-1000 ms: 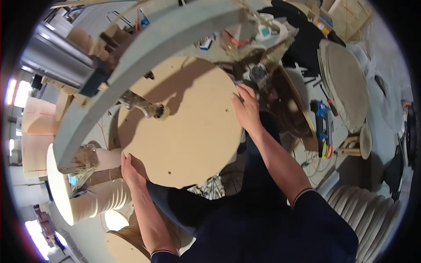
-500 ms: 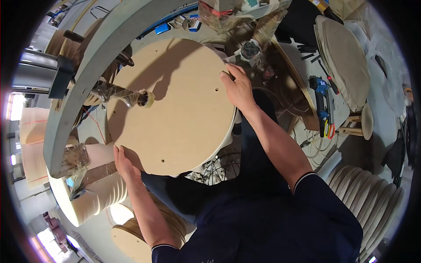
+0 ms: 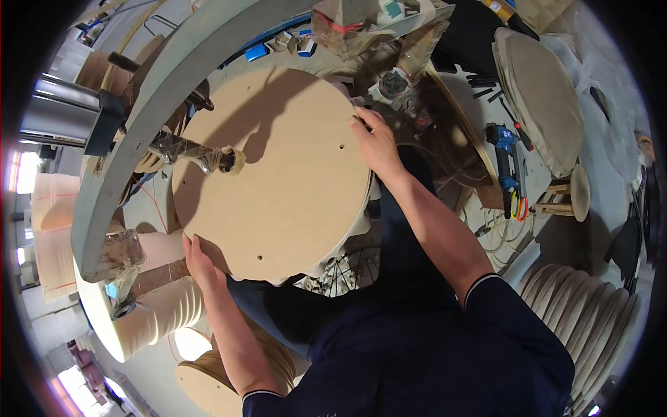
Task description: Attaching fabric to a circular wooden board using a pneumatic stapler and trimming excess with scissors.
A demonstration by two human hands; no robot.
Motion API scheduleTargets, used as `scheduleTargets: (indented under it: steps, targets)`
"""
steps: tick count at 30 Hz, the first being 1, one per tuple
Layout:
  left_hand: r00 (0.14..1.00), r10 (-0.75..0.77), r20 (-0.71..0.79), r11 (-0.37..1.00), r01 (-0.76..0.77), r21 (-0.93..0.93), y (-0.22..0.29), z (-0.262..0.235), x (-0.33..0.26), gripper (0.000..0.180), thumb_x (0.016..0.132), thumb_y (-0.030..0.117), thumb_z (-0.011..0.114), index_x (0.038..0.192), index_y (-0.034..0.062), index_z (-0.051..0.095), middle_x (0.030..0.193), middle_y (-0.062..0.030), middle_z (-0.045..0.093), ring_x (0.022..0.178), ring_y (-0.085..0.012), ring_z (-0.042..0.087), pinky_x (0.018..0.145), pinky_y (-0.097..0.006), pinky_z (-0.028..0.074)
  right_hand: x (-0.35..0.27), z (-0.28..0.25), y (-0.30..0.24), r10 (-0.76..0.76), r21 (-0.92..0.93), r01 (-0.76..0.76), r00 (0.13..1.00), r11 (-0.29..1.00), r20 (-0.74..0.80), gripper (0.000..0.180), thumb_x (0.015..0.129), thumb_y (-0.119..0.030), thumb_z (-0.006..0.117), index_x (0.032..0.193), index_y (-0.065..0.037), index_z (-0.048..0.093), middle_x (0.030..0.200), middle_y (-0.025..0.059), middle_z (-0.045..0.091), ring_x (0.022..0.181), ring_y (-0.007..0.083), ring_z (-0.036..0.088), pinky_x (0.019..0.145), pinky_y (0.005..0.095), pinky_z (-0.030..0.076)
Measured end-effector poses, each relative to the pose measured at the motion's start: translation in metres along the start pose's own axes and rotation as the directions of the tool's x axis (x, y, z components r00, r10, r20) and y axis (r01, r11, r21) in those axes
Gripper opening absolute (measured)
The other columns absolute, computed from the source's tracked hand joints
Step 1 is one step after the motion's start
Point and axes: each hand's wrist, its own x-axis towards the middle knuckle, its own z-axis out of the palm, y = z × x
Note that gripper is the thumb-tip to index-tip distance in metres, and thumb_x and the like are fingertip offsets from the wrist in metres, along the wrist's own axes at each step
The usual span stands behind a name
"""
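Observation:
A large round tan board [image 3: 299, 181] lies across the middle, with small holes set in from its rim. My left hand [image 3: 203, 264] is closed on its lower-left edge. My right hand [image 3: 379, 144] grips the right edge, with the thumb near the top face and the fingers bent at the rim. Pale cloth [image 3: 360, 226] bulges out from under the lower-right rim. Over the left part of the board hangs a machine's plastic-wrapped nozzle [image 3: 228, 161], whose shadow falls on the board. What supports the board underneath is hidden.
A thick grey curved machine arm [image 3: 114, 174] arches over the left side. On the right are a blue-black power tool [image 3: 501, 137], a screwdriver [image 3: 522, 133] and stacked cloth covers [image 3: 538, 97]. Ribbed stacks of round pieces [image 3: 577, 320] stand lower right. Small blue boxes [image 3: 256, 52] lie behind the board.
The whole view has shifted slightly. The board stays almost in place under the nozzle, and both hands keep their hold on its edges.

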Motion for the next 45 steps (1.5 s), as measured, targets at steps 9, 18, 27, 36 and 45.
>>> scheduleTargets:
  steps: [9,18,27,36,45]
  targets:
    - [0.996,0.023,-0.088,0.999,-0.025,-0.032,-0.007,0.003,-0.020,0.053,0.111,0.017,0.046,0.161,0.0054,0.037,0.159,-0.0107,0.047,0.140,-0.0253,0.051,0.114,-0.037,0.044,-0.010,-0.010,0.003,0.044,0.134,-0.058,0.994,0.989,0.103,0.048,0.111,-0.036,0.050,0.137,0.003,0.062,0.145,0.0140,0.062,0.133,0.0235,0.058,0.112,0.0337,0.042]
    - [0.997,0.048,-0.061,0.994,-0.054,-0.095,-0.009,0.019,-0.033,0.054,0.110,0.014,0.047,0.162,0.0063,0.035,0.158,-0.0116,0.049,0.140,-0.0250,0.053,0.113,-0.037,0.046,-0.009,-0.005,0.001,0.035,0.034,-0.042,0.983,0.999,0.182,0.067,0.108,-0.045,0.049,0.157,0.000,0.041,0.159,0.0246,0.044,0.150,0.0367,0.039,0.122,0.0400,0.031]
    - [0.975,0.068,-0.211,0.995,-0.083,-0.063,-0.034,0.022,-0.065,0.048,0.110,0.018,0.052,0.153,-0.0035,0.049,0.157,-0.0124,0.051,0.144,-0.0210,0.047,0.120,-0.034,0.035,0.005,-0.014,0.046,-0.042,0.195,-0.004,0.973,0.981,0.229,0.056,0.109,-0.030,0.052,0.156,0.000,0.041,0.149,0.0164,0.058,0.136,0.0226,0.054,0.113,0.0357,0.042]
    - [0.918,0.238,-0.318,0.957,-0.277,-0.085,-0.017,-0.029,-0.050,0.052,0.115,0.029,0.037,0.156,-0.0037,0.043,0.162,-0.0152,0.044,0.153,-0.0246,0.038,0.128,-0.037,0.024,0.012,-0.024,0.040,0.083,0.184,-0.147,0.944,0.972,0.319,0.054,0.111,-0.029,0.053,0.155,0.001,0.046,0.152,0.0094,0.056,0.137,0.0179,0.052,0.115,0.0293,0.037]
    - [0.924,0.378,-0.063,0.861,-0.326,0.391,-0.018,-0.011,0.024,0.058,0.111,0.036,0.047,0.154,-0.0024,0.047,0.159,-0.0216,0.047,0.150,-0.0308,0.041,0.124,-0.036,0.029,0.008,-0.015,0.025,0.103,0.112,-0.149,0.936,0.983,0.337,0.057,0.112,-0.035,0.049,0.156,0.002,0.045,0.155,0.0103,0.052,0.141,0.0186,0.048,0.118,0.0303,0.034]
